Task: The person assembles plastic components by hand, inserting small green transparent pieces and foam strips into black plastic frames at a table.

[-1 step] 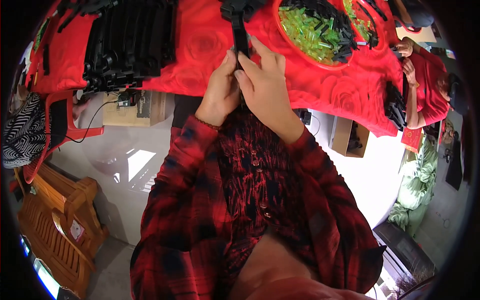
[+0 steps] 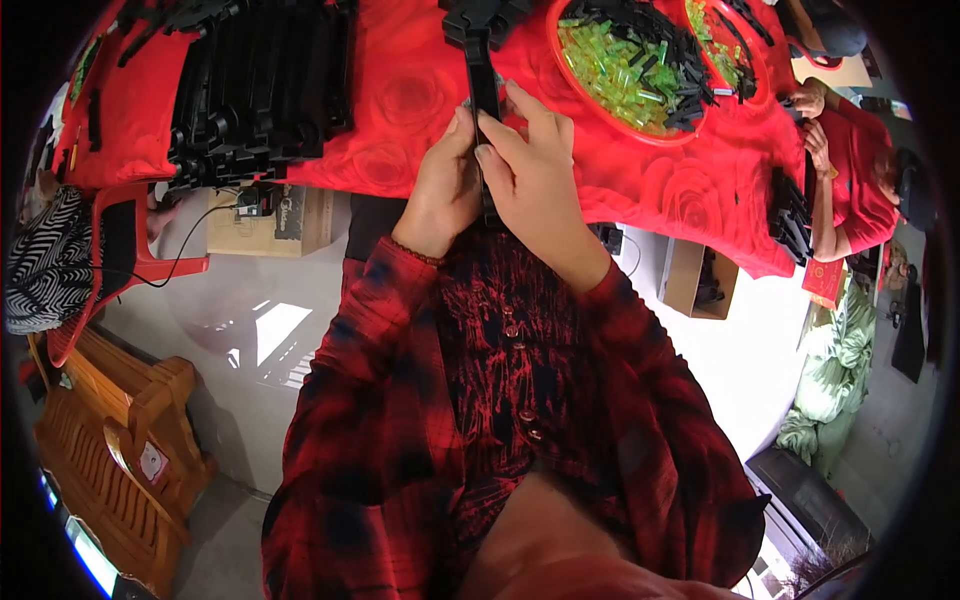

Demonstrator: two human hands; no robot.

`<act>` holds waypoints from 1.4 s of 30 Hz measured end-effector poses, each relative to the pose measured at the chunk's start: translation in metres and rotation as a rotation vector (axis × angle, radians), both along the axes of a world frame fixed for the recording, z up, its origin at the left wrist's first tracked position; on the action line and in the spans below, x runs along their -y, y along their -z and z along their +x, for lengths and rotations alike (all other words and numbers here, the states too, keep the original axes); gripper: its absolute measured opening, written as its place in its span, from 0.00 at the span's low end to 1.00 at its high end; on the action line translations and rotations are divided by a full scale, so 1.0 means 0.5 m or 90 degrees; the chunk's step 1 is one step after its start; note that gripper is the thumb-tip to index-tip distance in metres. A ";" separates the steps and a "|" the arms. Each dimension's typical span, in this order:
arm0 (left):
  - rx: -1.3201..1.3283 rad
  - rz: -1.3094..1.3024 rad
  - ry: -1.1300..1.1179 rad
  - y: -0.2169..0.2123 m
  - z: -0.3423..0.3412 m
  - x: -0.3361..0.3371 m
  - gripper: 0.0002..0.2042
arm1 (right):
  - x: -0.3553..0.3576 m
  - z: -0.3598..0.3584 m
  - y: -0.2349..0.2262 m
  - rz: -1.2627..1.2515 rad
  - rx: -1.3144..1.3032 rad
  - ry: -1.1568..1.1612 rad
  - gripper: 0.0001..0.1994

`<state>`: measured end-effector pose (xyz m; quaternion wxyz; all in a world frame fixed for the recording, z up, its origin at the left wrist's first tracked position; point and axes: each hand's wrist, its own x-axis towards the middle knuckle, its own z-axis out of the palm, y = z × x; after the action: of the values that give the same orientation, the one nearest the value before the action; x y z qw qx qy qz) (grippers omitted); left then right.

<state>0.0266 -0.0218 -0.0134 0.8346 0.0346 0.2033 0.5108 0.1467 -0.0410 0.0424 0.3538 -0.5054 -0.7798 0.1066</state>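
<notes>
Head view: your left hand (image 2: pixel 438 190) and right hand (image 2: pixel 542 172) grip 1 long, narrow black plastic strip (image 2: pixel 484 80) above the red rose-patterned tablecloth (image 2: pixel 400 90). Best brace it left, press gently right. Beyond, 1 blocky black plastic part (image 2: pixel 488 14) could snag it; 1 round red plastic basin (image 2: pixel 655 139) sits rightward.

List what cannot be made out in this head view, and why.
All in the head view:
Black strip: part of its middle, hidden by the left hand and right hand.
Red tray: far rim, cut off by the top edge.
Cardboard box: exact contents, too small and shadowed.
</notes>
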 end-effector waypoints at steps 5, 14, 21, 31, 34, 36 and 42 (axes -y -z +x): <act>0.042 0.002 0.003 -0.008 -0.001 -0.002 0.18 | 0.006 -0.010 0.001 -0.007 -0.013 0.006 0.19; -0.014 -0.001 -0.014 -0.020 -0.001 0.006 0.18 | 0.018 -0.024 -0.014 -0.011 0.080 0.041 0.22; -0.006 0.025 -0.005 -0.001 -0.007 -0.006 0.19 | 0.037 -0.005 -0.005 -0.043 0.034 0.020 0.18; 0.046 0.032 0.020 -0.002 0.002 -0.010 0.17 | 0.016 0.008 -0.017 -0.091 -0.087 0.060 0.36; 0.026 0.073 -0.011 0.001 -0.003 -0.003 0.17 | 0.026 0.005 -0.021 -0.152 -0.020 0.048 0.40; 0.057 0.073 -0.006 0.019 -0.007 -0.006 0.19 | 0.032 0.004 -0.015 -0.171 -0.030 0.047 0.39; 0.126 0.022 0.039 0.024 -0.005 -0.015 0.20 | 0.050 -0.007 -0.018 -0.107 0.106 0.024 0.33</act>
<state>0.0240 -0.0143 -0.0253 0.8651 0.0046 0.1095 0.4896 0.1434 -0.0662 0.0512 0.2459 -0.5548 -0.7852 0.1230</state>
